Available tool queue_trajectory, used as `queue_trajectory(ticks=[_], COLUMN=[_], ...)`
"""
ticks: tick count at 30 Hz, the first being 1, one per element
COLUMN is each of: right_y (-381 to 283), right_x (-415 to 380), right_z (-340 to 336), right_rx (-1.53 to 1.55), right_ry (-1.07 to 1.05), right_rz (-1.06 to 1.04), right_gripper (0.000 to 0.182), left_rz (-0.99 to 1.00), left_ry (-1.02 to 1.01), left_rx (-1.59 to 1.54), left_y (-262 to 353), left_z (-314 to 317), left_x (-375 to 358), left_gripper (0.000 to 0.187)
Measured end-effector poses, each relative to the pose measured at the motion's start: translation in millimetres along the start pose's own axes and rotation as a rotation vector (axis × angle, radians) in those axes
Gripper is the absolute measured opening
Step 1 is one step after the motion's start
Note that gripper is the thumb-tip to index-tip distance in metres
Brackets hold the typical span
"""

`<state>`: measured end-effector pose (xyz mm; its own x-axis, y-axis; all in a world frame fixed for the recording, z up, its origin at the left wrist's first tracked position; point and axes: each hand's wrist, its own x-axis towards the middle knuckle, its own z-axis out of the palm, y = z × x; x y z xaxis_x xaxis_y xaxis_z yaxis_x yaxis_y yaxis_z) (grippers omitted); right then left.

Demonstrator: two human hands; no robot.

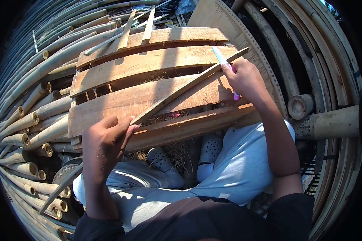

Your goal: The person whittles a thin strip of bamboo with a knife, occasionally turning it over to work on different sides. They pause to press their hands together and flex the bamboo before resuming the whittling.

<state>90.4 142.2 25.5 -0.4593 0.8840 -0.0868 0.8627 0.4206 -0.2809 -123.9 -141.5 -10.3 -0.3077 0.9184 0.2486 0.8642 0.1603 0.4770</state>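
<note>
My left hand (pixel 110 134) is closed around a long, narrow bamboo strip (pixel 181 89) near the left front corner of the slatted wooden platform. From there the strip slants up and right over the boards. My right hand (pixel 245 78) grips a knife (pixel 220 56) with a pink and purple handle and a pale blue blade. The blade points up and away, crossing the strip near its far end. Part of the handle sticks out below my right fist. Under both hands lies the platform (pixel 120 98) of spaced planks.
Two short split pieces (pixel 148 26) rest on the platform's back plank. Stacked bamboo poles (pixel 54 106) fill the left side. A curved wooden panel (pixel 213 18) stands behind, and thick bamboo poles (pixel 336 122) lie at the right. My grey clogs (pixel 210 148) are below the front edge.
</note>
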Motion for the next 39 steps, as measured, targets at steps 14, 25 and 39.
queue_trajectory(ticks=[14,25,39], right_y=[18.1,18.3,8.5], right_x=[22.6,19.8,20.4], right_z=[-14.3,-1.8,-10.4], right_rx=[0.183,0.203,0.211], right_ry=[-0.166,-0.078,-0.191], right_rz=[0.067,0.071,0.078], right_gripper=[0.051,0.055,0.057], left_rz=[-0.074,-0.071,-0.103], left_ry=[-0.052,-0.090,-0.096], left_rx=[-0.092,-0.141,-0.096], left_y=[-24.6,-26.6,-33.7], left_z=[-14.2,-11.5,-15.8], left_x=[-1.9,-1.9,-2.1], left_gripper=[0.021,0.019,0.020])
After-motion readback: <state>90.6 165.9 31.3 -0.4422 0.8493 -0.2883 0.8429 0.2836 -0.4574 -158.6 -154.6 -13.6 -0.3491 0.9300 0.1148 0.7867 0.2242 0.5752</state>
